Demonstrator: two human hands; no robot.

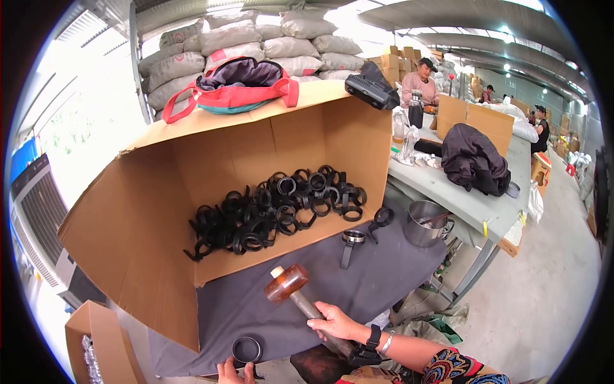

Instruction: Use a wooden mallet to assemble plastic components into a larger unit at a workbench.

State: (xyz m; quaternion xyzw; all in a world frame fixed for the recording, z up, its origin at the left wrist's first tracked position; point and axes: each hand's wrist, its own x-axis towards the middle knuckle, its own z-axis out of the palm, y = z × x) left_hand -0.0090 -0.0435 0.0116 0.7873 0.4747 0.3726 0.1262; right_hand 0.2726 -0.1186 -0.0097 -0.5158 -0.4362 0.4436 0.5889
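Observation:
My right hand [334, 322] grips the grey handle of a mallet with a reddish-brown, translucent head [286, 283], held above the dark cloth. At the lower edge, my left hand [231, 372] is partly cut off by the frame; its fingers close on a black ring-shaped part [247, 340]. Ahead of the mallet, a black ring with a handle and a shiny metal band [353, 237] lies on the cloth, with another black ring part [382, 217] beside it. Many similar black ring parts [262, 217] are heaped inside a cardboard box [297, 137] lying on its side.
Dark cloth [384, 269] covers the work surface. On its right stands a metal pot [423, 225]. A red bag [243, 91] and black device [371, 91] sit atop the box. A grey table [441, 192] holds dark fabric [474, 159]; a co-worker [419, 83] is behind.

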